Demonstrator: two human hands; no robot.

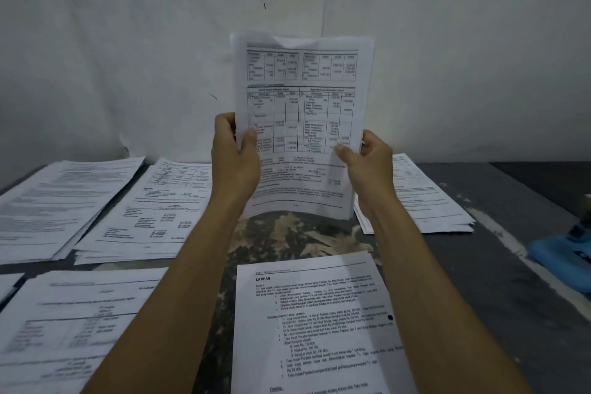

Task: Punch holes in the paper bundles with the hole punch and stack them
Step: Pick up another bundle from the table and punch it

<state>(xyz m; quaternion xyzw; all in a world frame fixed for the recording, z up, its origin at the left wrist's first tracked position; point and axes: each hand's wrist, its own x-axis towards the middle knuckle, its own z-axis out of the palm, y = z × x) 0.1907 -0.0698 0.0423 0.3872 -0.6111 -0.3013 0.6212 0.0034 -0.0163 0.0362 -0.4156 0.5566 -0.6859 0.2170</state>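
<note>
Both hands hold one bundle of white printed sheets with ruled tables (302, 125) upright in front of a pale wall (128, 41), its lower edge standing on or just above the dark, paint-worn surface (499, 208); which of the two cannot be told. The left hand (235, 153) holds the bundle's left edge, thumb on the printed face and fingers curled behind, so its grip is closed on the paper. The right hand (367, 158) pinches the right edge lower down, thumb in front and fingers wrapped behind. The sheets bow slightly toward the viewer at the bottom. Near the viewer, below the forearms, a white printed page headed LATIHAN (319, 326) lies flat, with a small black dot near its right margin. To the left, four more stacks of white printed paper lie on the surface: two far ones (64, 201) (153, 211) side by side and overlapping, and nearer ones (73, 329) at the lower left. Another white stack (422, 201) lies behind the right wrist. At the far right edge sits a blurred blue object (563, 253), too unclear to identify
</note>
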